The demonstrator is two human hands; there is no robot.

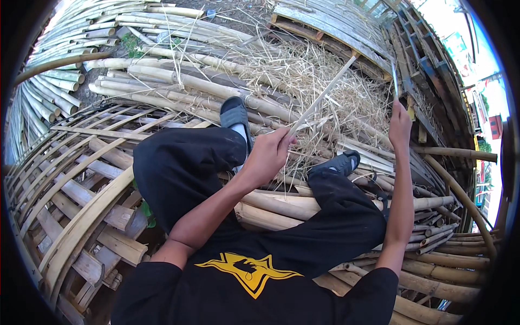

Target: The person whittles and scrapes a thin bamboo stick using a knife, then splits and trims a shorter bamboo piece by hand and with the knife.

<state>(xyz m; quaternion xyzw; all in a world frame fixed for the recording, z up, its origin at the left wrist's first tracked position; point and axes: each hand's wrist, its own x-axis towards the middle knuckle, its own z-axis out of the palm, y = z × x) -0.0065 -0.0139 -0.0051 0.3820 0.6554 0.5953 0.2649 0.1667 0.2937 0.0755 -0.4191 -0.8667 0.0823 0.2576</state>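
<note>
My left hand (269, 155) is closed around the lower end of a long, pale bamboo strip (325, 93). The strip slants up and away to the right, above a heap of shavings. Out to the right, my raised right hand (400, 127) grips a knife (395, 78) whose narrow, shiny blade points upward and away from me. The handle is mostly hidden in my fingers. Blade and strip are apart.
Curly bamboo shavings (341, 116) lie between and beyond my feet. Bamboo poles (200, 86) are stacked ahead and at far left. A woven bamboo lattice (81, 179) is at left. A wooden pallet (330, 35) stands at the back, with stacked pallets (433, 70) on the right.
</note>
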